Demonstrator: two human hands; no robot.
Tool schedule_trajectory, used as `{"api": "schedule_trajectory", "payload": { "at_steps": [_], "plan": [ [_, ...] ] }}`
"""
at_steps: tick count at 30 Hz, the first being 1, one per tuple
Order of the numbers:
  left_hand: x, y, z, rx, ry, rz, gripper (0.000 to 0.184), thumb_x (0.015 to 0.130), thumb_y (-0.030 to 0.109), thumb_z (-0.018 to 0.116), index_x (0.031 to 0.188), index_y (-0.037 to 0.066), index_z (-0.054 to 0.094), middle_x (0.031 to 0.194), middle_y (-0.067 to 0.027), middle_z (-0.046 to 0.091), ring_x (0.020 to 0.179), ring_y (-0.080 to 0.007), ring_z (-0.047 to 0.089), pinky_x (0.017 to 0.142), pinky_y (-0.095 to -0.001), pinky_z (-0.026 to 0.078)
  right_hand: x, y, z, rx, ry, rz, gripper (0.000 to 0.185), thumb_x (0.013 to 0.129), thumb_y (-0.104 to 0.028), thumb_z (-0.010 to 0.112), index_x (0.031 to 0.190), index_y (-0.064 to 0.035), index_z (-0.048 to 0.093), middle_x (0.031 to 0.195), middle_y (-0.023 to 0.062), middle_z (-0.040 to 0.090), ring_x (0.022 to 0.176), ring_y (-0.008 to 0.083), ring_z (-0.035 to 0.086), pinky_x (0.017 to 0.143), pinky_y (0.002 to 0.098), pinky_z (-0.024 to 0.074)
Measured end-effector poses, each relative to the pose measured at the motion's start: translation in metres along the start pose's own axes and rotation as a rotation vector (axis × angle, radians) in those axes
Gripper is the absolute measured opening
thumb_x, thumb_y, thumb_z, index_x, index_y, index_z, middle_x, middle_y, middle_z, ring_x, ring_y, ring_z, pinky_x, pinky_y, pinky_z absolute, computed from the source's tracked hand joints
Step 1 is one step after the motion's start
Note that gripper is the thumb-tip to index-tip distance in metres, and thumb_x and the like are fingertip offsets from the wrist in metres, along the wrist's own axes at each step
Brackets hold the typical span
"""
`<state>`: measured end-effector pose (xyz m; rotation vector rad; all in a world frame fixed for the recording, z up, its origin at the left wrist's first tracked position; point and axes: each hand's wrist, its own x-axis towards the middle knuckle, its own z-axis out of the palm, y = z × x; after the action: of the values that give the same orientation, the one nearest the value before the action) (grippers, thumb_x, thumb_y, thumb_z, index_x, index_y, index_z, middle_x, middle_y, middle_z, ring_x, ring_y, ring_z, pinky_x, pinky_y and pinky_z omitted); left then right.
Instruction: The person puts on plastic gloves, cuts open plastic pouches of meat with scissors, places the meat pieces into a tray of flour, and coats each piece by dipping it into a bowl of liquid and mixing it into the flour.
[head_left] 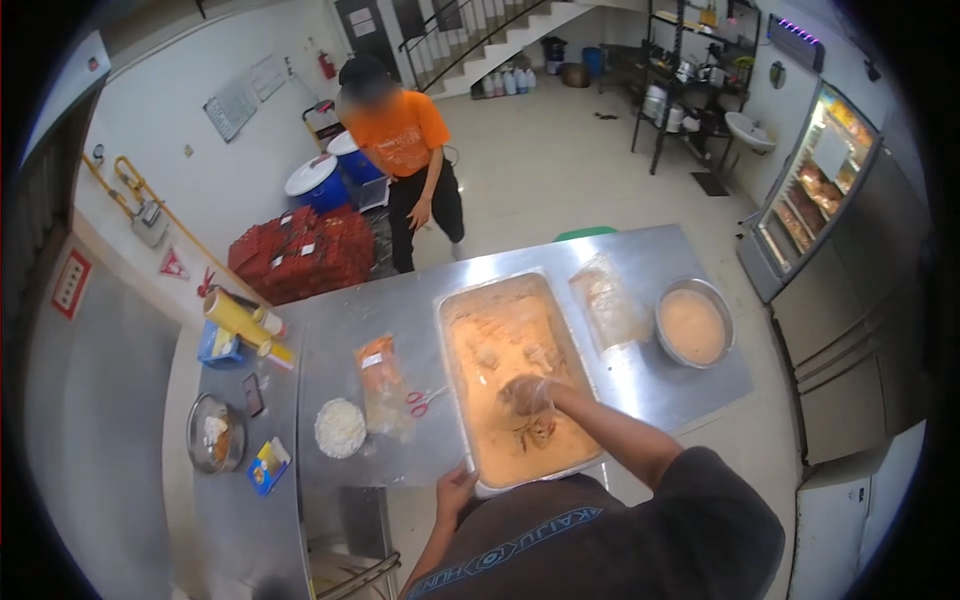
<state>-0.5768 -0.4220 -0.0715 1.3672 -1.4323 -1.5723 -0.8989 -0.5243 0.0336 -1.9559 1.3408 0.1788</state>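
A large rectangular metal tray (592, 377) full of orange, creamy batter (490, 345) lies on the steel table in front of me. Lumpy pieces (537, 432) poke out of the batter near the tray's close end. My right hand (527, 396), in what looks like a clear plastic glove, reaches down into the batter; its fingertips are hidden. At the tray's near left corner, my left hand (457, 490) grips the rim. Red-handled scissors (417, 404) lie left of the tray, beside a plastic bag with orange contents (378, 372).
A steel bowl of orange liquid (692, 326) and a clear plastic bag (610, 305) are right of the tray. At left are a bowl of white shreds (341, 428), another metal bowl (216, 435) and a phone (253, 394). A person in orange (398, 135) stands across the table.
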Motion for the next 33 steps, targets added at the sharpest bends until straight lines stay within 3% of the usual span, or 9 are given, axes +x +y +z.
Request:
{"api": "schedule_trajectory", "payload": {
  "at_steps": [5, 8, 12, 18, 19, 22, 25, 29, 33],
  "plan": [
    [0.005, -0.007, -0.008, 0.081, -0.026, -0.056, 0.048, 0.084, 0.014, 0.081, 0.123, -0.008, 0.065, 0.083, 0.0012, 0.064, 0.072, -0.0075, 0.055, 0.065, -0.0243, 0.048, -0.038, 0.025, 0.096, 0.432, 0.537, 0.559, 0.067, 0.090, -0.055, 0.061, 0.141, -0.0129, 0.051, 0.135, 0.0240, 0.057, 0.116, 0.0390, 0.059, 0.100, 0.0459, 0.0461],
    [0.006, 0.013, -0.001, -0.005, -0.079, -0.045, 0.045, 0.085, 0.011, 0.079, 0.124, -0.007, 0.065, 0.073, 0.0046, 0.057, 0.063, -0.0067, 0.050, 0.057, -0.0232, 0.042, 0.004, 0.062, 0.195, 0.542, 0.561, 0.410, 0.087, 0.089, -0.060, 0.060, 0.150, -0.0029, 0.037, 0.138, 0.0284, 0.053, 0.130, 0.0370, 0.051, 0.110, 0.0440, 0.0368],
    [0.000, 0.020, 0.000, 0.079, -0.058, 0.001, 0.036, 0.087, 0.009, 0.076, 0.118, -0.006, 0.068, 0.068, 0.0066, 0.050, 0.059, -0.0060, 0.044, 0.054, -0.0236, 0.039, 0.053, 0.005, 0.186, 0.470, 0.907, 0.623, 0.084, 0.090, -0.057, 0.059, 0.145, 0.0029, 0.038, 0.122, 0.0258, 0.062, 0.112, 0.0351, 0.060, 0.101, 0.0424, 0.0441],
    [0.003, 0.007, -0.005, 0.001, -0.047, -0.085, 0.054, 0.086, 0.016, 0.079, 0.129, -0.009, 0.060, 0.091, 0.0003, 0.066, 0.080, -0.0075, 0.058, 0.075, -0.0206, 0.049, 0.083, 0.067, 0.139, -0.130, 0.615, 0.011, 0.041, 0.088, -0.037, 0.060, 0.113, -0.0055, 0.068, 0.101, 0.0151, 0.072, 0.082, 0.0304, 0.068, 0.079, 0.0443, 0.0537],
    [-0.002, 0.003, -0.009, 0.008, -0.043, -0.085, 0.053, 0.086, 0.017, 0.079, 0.128, -0.008, 0.061, 0.088, 0.0014, 0.065, 0.078, -0.0071, 0.057, 0.073, -0.0210, 0.048, 0.073, 0.064, 0.114, 0.215, 0.521, 0.158, 0.029, 0.086, -0.025, 0.063, 0.110, -0.0099, 0.070, 0.096, 0.0141, 0.072, 0.081, 0.0291, 0.067, 0.077, 0.0419, 0.0537],
    [0.000, 0.006, -0.010, 0.099, -0.063, -0.090, 0.046, 0.087, 0.021, 0.079, 0.122, -0.006, 0.065, 0.077, 0.0051, 0.058, 0.071, -0.0060, 0.051, 0.063, -0.0228, 0.045, 0.067, 0.076, 0.064, -0.118, 0.257, 0.041, 0.034, 0.081, -0.030, 0.066, 0.105, -0.0054, 0.074, 0.095, 0.0151, 0.074, 0.087, 0.0307, 0.069, 0.082, 0.0415, 0.0536],
    [0.005, 0.000, -0.016, 0.269, -0.076, -0.020, 0.031, 0.087, 0.022, 0.078, 0.100, -0.004, 0.067, 0.061, 0.0056, 0.044, 0.060, -0.0072, 0.039, 0.054, -0.0271, 0.037, 0.098, 0.060, 0.048, 0.053, 0.409, 0.120, 0.054, 0.088, -0.045, 0.058, 0.126, -0.0059, 0.059, 0.121, 0.0177, 0.061, 0.111, 0.0345, 0.058, 0.095, 0.0483, 0.0458],
    [0.002, 0.005, -0.006, 0.036, -0.071, 0.001, 0.030, 0.086, 0.009, 0.075, 0.111, -0.006, 0.069, 0.066, 0.0027, 0.053, 0.059, -0.0071, 0.046, 0.054, -0.0258, 0.040, 0.175, 0.050, 0.067, 0.131, 0.588, 0.408, 0.089, 0.085, -0.074, 0.047, 0.151, -0.0141, 0.041, 0.154, 0.0200, 0.039, 0.142, 0.0406, 0.035, 0.110, 0.0609, 0.0323],
    [0.014, -0.007, -0.007, -0.043, -0.038, -0.060, 0.022, 0.086, 0.007, 0.075, 0.102, -0.007, 0.069, 0.066, 0.0009, 0.056, 0.061, -0.0081, 0.049, 0.056, -0.0254, 0.041, 0.163, 0.033, 0.070, 0.245, 0.516, 0.421, 0.058, 0.091, -0.050, 0.053, 0.137, -0.0156, 0.052, 0.141, 0.0137, 0.042, 0.129, 0.0331, 0.039, 0.102, 0.0539, 0.0370]
  ]
}}
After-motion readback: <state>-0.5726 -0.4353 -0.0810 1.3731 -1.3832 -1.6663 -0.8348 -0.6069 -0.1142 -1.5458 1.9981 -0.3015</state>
